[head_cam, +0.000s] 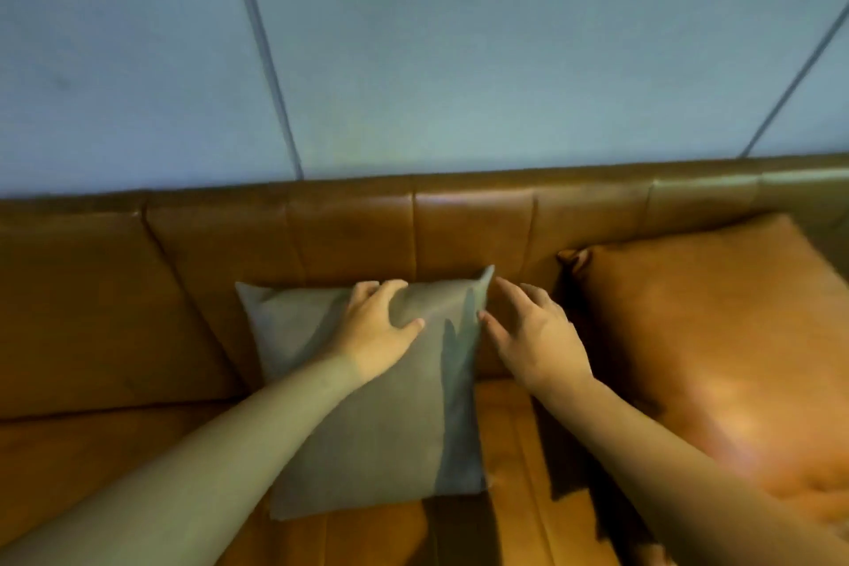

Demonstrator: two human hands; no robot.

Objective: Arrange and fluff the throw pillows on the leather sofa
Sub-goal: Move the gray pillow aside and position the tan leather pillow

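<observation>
Left hand (377, 326) grips grey pillow (390, 427) top | right hand (538, 335) spread, perhaps touching edge

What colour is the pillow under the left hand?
The pillow is plain grey, seen in the head view.

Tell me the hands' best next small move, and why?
Probably close the right hand on the right edge of the grey square fabric pillow: it hovers open beside that edge, while the left hand grips the top, so both could fluff it.
</observation>
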